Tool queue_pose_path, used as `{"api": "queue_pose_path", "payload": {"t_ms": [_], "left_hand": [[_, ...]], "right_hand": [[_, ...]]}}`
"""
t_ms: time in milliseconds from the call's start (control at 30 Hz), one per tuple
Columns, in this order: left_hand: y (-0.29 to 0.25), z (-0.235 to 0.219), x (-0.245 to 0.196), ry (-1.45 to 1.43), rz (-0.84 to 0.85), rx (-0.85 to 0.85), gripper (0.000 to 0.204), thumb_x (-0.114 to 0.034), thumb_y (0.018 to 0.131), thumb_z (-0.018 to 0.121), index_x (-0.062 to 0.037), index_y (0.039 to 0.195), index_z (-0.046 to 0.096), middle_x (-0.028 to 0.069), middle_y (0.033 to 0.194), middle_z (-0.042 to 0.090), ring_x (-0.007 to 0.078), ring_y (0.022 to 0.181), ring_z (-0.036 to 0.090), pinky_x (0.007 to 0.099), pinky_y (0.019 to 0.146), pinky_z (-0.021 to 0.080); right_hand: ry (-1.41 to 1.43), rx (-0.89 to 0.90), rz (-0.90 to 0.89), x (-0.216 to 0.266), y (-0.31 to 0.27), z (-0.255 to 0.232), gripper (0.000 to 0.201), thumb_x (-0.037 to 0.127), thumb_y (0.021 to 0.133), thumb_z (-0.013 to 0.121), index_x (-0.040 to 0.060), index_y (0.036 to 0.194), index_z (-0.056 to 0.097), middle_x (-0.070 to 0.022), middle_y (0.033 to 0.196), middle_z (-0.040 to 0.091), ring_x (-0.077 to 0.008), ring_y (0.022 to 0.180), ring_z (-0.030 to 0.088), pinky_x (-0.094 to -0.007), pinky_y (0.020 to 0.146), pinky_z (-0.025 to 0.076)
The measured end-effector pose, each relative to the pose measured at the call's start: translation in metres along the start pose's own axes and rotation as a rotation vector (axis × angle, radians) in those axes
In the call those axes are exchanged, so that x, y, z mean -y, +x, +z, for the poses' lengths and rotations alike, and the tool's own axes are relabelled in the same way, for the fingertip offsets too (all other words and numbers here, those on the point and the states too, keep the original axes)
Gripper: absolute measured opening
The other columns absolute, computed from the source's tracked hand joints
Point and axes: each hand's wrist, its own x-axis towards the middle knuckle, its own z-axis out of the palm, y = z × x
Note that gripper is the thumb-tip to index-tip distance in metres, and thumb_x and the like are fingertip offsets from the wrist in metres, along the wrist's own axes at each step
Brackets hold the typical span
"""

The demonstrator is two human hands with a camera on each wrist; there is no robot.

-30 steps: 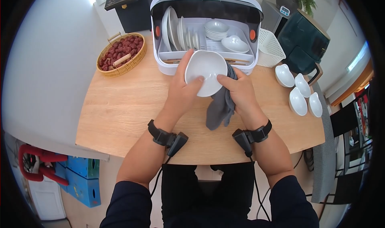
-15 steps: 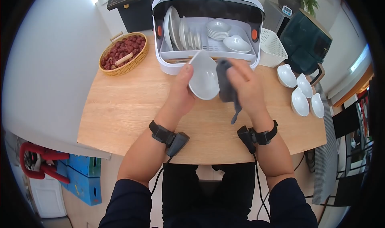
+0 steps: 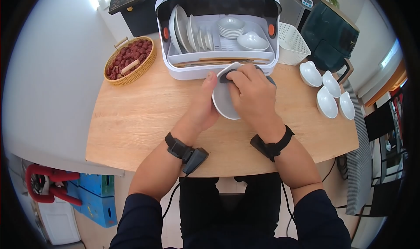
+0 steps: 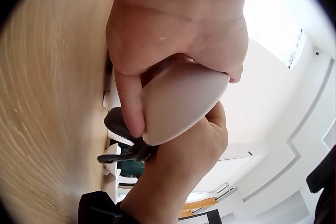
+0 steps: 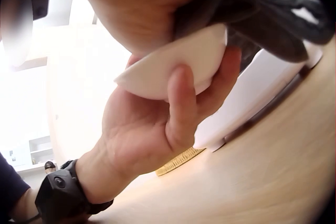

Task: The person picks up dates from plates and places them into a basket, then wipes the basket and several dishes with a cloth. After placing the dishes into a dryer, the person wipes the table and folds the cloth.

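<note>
The white bowl (image 3: 224, 101) sits tilted on edge above the wooden table (image 3: 131, 117), just in front of the open dish rack (image 3: 217, 30). In the head view the left hand (image 3: 202, 106) curls round its rim from the left, and the right hand (image 3: 253, 93) presses a grey cloth (image 3: 225, 77) into its hollow, so the wiping looks to be in progress, not finished. Plates and a stack of bowls already stand in the rack, while four small white dishes (image 3: 329, 95) lie on the table well to the right, apparently waiting their turn. From the left wrist, the bowl (image 4: 181, 100) shows its smooth underside, clasped between thumb and fingers (image 4: 128, 103). From the right wrist, the left hand (image 5: 157, 124) cups the bowl (image 5: 178, 64) from below, and the right hand's fingers bunch the cloth (image 5: 268, 19) tight against the upper edge.
</note>
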Motion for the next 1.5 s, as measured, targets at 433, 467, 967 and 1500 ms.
{"api": "queue_pose_path", "payload": {"t_ms": [433, 467, 967, 1500], "left_hand": [[0.010, -0.024, -0.010, 0.085, 0.100, -0.019, 0.069, -0.059, 0.108, 0.034, -0.0026, 0.144, 0.051, 0.0140, 0.134, 0.064, 0.0269, 0.122, 0.064, 0.0425, 0.105, 0.052], [0.011, -0.025, -0.012, 0.079, 0.180, -0.058, 0.068, -0.059, 0.109, 0.034, -0.0040, 0.146, 0.050, 0.0130, 0.136, 0.063, 0.0272, 0.124, 0.063, 0.0429, 0.105, 0.051], [0.007, -0.028, -0.019, -0.100, 0.117, 0.107, 0.080, -0.069, 0.104, 0.034, -0.0083, 0.156, 0.036, 0.0190, 0.148, 0.053, 0.0332, 0.132, 0.057, 0.0481, 0.101, 0.055], [0.010, -0.046, -0.016, -0.028, 0.052, 0.027, 0.043, -0.037, 0.106, 0.051, -0.0041, 0.133, 0.058, 0.0133, 0.107, 0.073, 0.0219, 0.093, 0.072, 0.0364, 0.079, 0.060]], "right_hand": [[0.336, 0.700, 0.095, -0.010, 0.002, -0.039, 0.021, 0.017, 0.081, 0.074, 0.0088, 0.101, 0.076, -0.0117, 0.097, 0.072, -0.0348, 0.084, 0.069, -0.0429, 0.077, 0.054], [0.106, 0.654, 0.101, -0.013, 0.001, -0.039, 0.023, 0.018, 0.081, 0.074, 0.0098, 0.102, 0.077, -0.0133, 0.098, 0.073, -0.0350, 0.084, 0.070, -0.0434, 0.076, 0.054], [0.259, 0.071, 0.164, -0.014, 0.007, -0.016, 0.018, 0.027, 0.089, 0.074, 0.0114, 0.097, 0.078, -0.0106, 0.083, 0.074, -0.0309, 0.072, 0.071, -0.0395, 0.061, 0.054], [-0.573, 0.666, 0.088, -0.133, 0.079, 0.020, 0.024, 0.029, 0.096, 0.062, 0.0116, 0.091, 0.078, -0.0120, 0.085, 0.075, -0.0335, 0.084, 0.073, -0.0462, 0.073, 0.058]]}}
